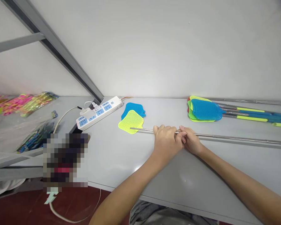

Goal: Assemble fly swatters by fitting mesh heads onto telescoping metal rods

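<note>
A thin metal telescopic rod runs across the table toward the right edge of the view. Both hands are closed around it, side by side: my left hand nearer its left tip, my right hand just to the right. The rod's left end lies over a yellow perforated fly swatter head; whether they are joined I cannot tell. Partly under the yellow head rests a blue fly swatter head. At the right lies a pile of fly swatters with blue, yellow, green and red heads and metal handles.
A white power strip with plugs and cables sits left of the swatter heads. Near the left table edge is a pixelated area. Beyond a grey metal frame lie bagged colourful items. Another metal rod lies along the wall.
</note>
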A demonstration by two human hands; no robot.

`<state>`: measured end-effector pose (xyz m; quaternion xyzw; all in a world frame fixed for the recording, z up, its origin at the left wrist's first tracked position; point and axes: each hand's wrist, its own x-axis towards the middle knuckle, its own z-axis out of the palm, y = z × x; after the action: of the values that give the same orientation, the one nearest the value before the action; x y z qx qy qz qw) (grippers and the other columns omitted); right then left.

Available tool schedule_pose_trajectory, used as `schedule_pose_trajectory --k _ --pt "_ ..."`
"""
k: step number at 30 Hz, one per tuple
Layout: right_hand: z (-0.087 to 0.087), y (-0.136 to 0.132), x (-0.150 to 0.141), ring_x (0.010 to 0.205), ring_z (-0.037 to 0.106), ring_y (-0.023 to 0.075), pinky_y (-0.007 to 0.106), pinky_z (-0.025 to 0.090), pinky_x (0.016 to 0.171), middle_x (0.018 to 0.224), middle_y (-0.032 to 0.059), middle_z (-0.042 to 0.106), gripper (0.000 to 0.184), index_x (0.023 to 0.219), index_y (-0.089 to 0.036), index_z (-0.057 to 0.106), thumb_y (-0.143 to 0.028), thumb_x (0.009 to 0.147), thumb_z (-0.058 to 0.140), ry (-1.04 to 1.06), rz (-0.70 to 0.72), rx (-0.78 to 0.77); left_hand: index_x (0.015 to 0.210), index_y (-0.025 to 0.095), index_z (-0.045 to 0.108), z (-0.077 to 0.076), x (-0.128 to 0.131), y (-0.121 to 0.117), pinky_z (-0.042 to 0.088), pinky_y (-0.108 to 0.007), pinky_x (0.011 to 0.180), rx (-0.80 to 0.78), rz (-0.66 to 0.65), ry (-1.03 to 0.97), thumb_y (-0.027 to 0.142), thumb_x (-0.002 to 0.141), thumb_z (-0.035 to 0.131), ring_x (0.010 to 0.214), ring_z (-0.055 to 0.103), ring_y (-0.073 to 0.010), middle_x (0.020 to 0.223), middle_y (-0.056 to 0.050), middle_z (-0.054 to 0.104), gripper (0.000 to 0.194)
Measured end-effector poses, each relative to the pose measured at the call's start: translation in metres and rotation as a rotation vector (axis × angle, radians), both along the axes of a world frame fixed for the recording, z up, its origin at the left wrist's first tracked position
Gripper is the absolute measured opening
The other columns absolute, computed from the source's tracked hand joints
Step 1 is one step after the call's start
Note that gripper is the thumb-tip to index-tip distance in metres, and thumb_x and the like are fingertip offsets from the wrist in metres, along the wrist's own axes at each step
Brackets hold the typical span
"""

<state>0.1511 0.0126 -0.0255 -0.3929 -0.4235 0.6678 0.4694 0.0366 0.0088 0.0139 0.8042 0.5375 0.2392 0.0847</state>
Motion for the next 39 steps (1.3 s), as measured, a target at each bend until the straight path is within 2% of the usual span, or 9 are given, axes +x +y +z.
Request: schedule_pose_trajectory --k 10,15,17,22,24,28,32,39 --pt "0.001 -0.002 -0.001 0.031 0.033 0.0084 0.023 0.025 0.035 0.030 -0.0015 0.032 0.050 0.035 -0.018 0.032 -0.043 0.078 0.035 -0.052 -0.012 0.000 0.051 0.017 0.045 0.002 0.000 -0.003 0.022 -0.033 0.065 -0.022 0.006 0.008 0.033 0.081 0.042 0.061 0.043 -0.0139 0.057 -0.001 0.055 0.033" --pt "-0.001 -0.002 -0.005 0.032 0.032 0.0081 0.023 0.024 0.035 0.031 -0.0015 0.031 0.048 0.036 -0.018 0.032 -0.042 0.078 0.036 -0.020 -0.111 -0.007 0.052 0.017 0.044 0.000 0.001 -0.001 0.022 -0.032 0.064 -0.007 -0.005 -0.007 0.034 0.081 0.042 0.061 0.042 -0.0131 0.058 0.000 0.055 0.033" --pt "0.000 -0.002 -0.007 0.032 0.032 0.0080 0.024 0.024 0.035 0.031 -0.0018 0.030 0.047 0.037 -0.018 0.033 -0.040 0.078 0.039 0.016 -0.186 0.014 0.053 0.017 0.045 0.000 0.002 0.000 0.022 -0.032 0.064 0.001 -0.016 -0.013 0.035 0.081 0.043 0.062 0.042 -0.0129 0.058 0.000 0.055 0.033" --pt "0.007 0.002 -0.003 0.034 0.026 0.0062 0.023 0.021 0.038 0.039 -0.0042 0.022 0.043 0.043 -0.017 0.028 -0.036 0.079 0.040 0.192 -0.650 0.190 0.056 0.018 0.046 0.001 0.002 0.003 0.023 -0.031 0.064 0.046 -0.038 0.000 0.036 0.081 0.043 0.063 0.042 -0.0125 0.059 0.001 0.056 0.031" --pt "0.009 0.005 0.000 0.038 0.028 0.0070 0.023 0.023 0.039 0.044 -0.0040 0.023 0.040 0.047 -0.018 0.031 -0.040 0.081 0.037 0.203 -0.725 0.199 0.056 0.018 0.045 0.000 0.001 0.004 0.023 -0.030 0.063 0.048 -0.030 0.016 0.036 0.081 0.043 0.061 0.042 -0.0122 0.059 0.001 0.055 0.032" --pt "0.006 0.007 0.002 0.041 0.031 0.0085 0.024 0.026 0.041 0.046 -0.0027 0.025 0.044 0.047 -0.018 0.032 -0.046 0.081 0.032 0.152 -0.694 0.177 0.054 0.018 0.044 -0.001 0.000 0.006 0.023 -0.030 0.061 0.056 -0.012 0.039 0.042 0.080 0.043 0.058 0.043 -0.0119 0.056 0.001 0.055 0.035" --pt "-0.001 0.005 -0.001 0.038 0.026 0.0079 0.026 0.025 0.042 0.039 -0.0028 0.022 0.046 0.041 -0.018 0.025 -0.037 0.080 0.038 0.139 -0.674 0.203 0.053 0.018 0.043 -0.003 -0.004 0.008 0.025 -0.028 0.060 0.062 -0.013 0.028 0.055 0.072 0.046 0.056 0.044 -0.0116 0.053 0.001 0.054 0.042" --pt "0.001 0.005 -0.002 0.036 0.023 0.0083 0.025 0.022 0.039 0.037 -0.0037 0.016 0.046 0.042 -0.018 0.019 -0.037 0.080 0.037 0.218 -0.634 0.153 0.061 0.021 0.048 -0.004 -0.007 0.010 0.021 -0.025 0.049 -0.054 -0.046 0.048 0.065 0.069 0.039 0.049 0.044 -0.0111 0.052 0.002 0.053 0.046"
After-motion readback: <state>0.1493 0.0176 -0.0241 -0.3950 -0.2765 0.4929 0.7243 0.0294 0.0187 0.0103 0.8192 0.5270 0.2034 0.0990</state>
